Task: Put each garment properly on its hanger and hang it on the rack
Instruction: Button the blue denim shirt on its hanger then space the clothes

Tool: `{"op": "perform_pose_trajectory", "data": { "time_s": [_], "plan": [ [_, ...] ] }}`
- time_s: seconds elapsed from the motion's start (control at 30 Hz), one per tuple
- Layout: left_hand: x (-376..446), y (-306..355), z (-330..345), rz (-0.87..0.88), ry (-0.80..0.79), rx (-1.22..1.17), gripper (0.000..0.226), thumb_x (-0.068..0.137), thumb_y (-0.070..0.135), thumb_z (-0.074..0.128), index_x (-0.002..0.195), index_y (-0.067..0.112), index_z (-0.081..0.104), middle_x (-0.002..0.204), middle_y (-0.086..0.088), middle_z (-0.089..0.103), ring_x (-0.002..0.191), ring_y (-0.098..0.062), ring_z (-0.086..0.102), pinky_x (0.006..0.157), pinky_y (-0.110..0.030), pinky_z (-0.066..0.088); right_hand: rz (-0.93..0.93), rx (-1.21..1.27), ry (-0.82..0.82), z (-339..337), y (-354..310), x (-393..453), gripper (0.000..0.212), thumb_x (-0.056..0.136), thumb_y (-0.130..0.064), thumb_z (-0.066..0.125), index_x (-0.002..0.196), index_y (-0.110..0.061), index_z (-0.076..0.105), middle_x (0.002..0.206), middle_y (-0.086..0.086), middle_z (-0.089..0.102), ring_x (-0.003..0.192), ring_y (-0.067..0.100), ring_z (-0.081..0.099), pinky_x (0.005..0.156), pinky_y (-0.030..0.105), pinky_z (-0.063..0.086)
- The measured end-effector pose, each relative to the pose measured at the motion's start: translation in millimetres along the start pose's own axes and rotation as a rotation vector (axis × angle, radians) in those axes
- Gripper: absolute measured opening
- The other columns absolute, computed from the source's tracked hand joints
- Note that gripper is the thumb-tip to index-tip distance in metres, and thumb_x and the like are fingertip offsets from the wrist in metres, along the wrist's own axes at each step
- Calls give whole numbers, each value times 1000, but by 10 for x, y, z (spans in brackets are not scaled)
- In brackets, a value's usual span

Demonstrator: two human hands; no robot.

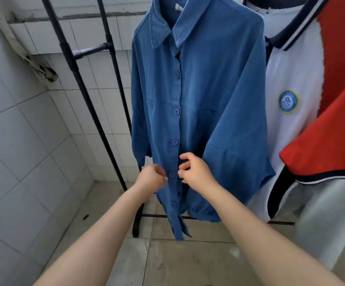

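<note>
Both forearms reach forward to the long blue button-front shirt (198, 104) hanging from the black metal rack (78, 75). The left hand (152, 178) pinches the placket beside a button; the right hand (195, 171), fingers curled, pinches the opposite edge. 5 buttons show. 2 garments hang: the shirt and a white-and-red polo (303, 83).

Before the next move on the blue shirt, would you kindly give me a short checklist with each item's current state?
1. Blue shirt hanging on the rack: ok.
2. Hanger hook seated on the bar: cannot tell, out of frame.
3. Buttons closed down to the button between the hands: ok.
4. Left hand pinching the placket edge: ok.
5. Right hand gripping fabric: cannot tell.
6. Hem hanging level: not ok.
</note>
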State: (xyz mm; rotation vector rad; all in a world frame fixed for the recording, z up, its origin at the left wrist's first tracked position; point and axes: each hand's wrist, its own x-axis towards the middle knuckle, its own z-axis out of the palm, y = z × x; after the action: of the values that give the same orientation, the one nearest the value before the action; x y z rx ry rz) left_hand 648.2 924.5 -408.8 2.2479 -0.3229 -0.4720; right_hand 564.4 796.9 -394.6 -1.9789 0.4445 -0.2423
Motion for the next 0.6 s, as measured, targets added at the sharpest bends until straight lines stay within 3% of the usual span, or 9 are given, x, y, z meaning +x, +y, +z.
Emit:
{"op": "perform_pose_trajectory", "data": {
  "time_s": [0.07, 0.17, 0.27, 0.37, 0.47, 0.53, 0.6],
  "plan": [
    [191, 80, -107, 32, -3, -112, 19, 89, 11, 63, 107, 16, 59, 95, -13, 65, 82, -26, 64, 82, -43, 57, -42, -49, 21, -34, -135, 208, 52, 90, -7, 59, 139, -21, 44, 106, -2, 57, 98, 21, 61, 86, 40, 56],
    [466, 284, -350, 85, -21, -159, 31, 90, 13, 63, 119, 20, 56, 99, -10, 67, 92, -28, 67, 84, -42, 57, -104, -174, 48, -120, -410, 503, 62, 93, -10, 56, 148, -21, 31, 129, 4, 48, 108, 22, 56, 85, 29, 47],
    [561, 579, -669, 118, 15, -180, 33, 90, 16, 64, 122, 22, 57, 96, -5, 67, 95, -27, 68, 87, -42, 57, -196, -303, 65, -261, -798, 606, 61, 94, -11, 54, 149, -20, 30, 139, 8, 42, 121, 23, 49, 98, 34, 44],
    [469, 944, -986, 120, 13, -209, 33, 91, 15, 63, 124, 18, 57, 97, -5, 65, 90, -24, 67, 86, -41, 57, -279, -731, 110, -527, -1260, 549, 46, 95, -18, 53, 140, -23, 45, 133, 5, 50, 124, 27, 46, 99, 43, 40],
    [271, 1382, -1223, 132, -26, -202, 35, 92, 19, 64, 126, 18, 55, 97, -5, 64, 94, -26, 68, 87, -40, 58, -230, -1163, -11, -856, -1676, 414, 34, 94, -25, 52, 128, -25, 50, 122, 4, 55, 118, 30, 48, 96, 47, 36],
    [92, 1719, -1313, 158, -59, -190, 36, 92, 23, 64, 127, 20, 53, 96, -3, 64, 96, -25, 68, 86, -38, 56, -159, -1216, -90, -1088, -1901, 325, 36, 93, -24, 53, 129, -24, 46, 120, 5, 55, 116, 30, 51, 95, 46, 37],
    [-77, 2023, -1389, 189, -85, -171, 41, 92, 29, 65, 130, 20, 51, 102, -1, 66, 96, -20, 67, 85, -36, 56, -173, -1111, -66, -1301, -2154, 287, 36, 94, -22, 52, 129, -21, 45, 116, 5, 56, 109, 29, 57, 87, 41, 46]
  ]
}}
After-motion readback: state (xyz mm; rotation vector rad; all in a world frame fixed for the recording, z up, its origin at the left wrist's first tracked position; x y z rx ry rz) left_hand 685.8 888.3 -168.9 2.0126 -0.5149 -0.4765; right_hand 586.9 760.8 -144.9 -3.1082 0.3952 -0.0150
